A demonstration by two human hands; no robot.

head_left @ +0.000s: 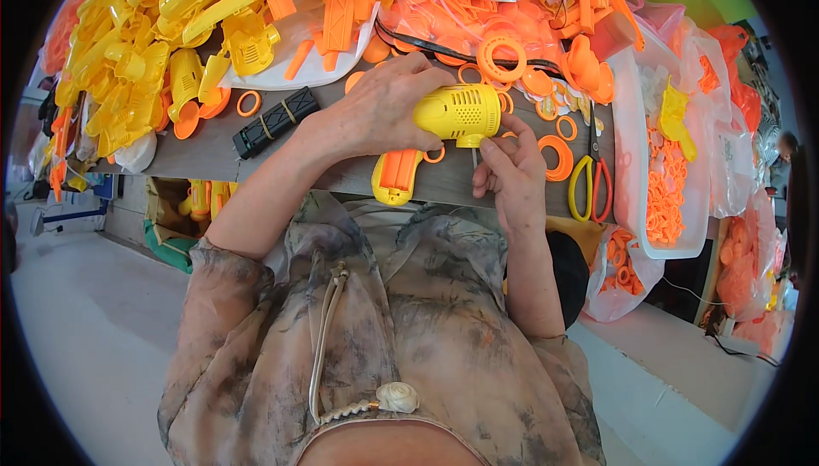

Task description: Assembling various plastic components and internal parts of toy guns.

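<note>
My left hand (380, 106) is wrapped over a yellow plastic housing (461, 114), rounded, with rows of vent slots and a short spout on its underside. Below it, a yellow piece with an orange channelled insert (397, 178) lies by the table's near edge; whether the two are joined is hidden by the hand. My right hand (518, 172) is closed, its fingertips touching the housing's spout. A thin greyish piece shows just under the spout, too small to name. Orange rings (559, 159) lie past the right hand.
Yellow shells (128, 65) heap at left, orange parts (337, 14) at the back. A black banded bundle (275, 122) lies beside my left forearm. Scissors (591, 185) with red and yellow handles lie right, beside a white bin (627, 159) of small orange pieces. Bags hang beyond.
</note>
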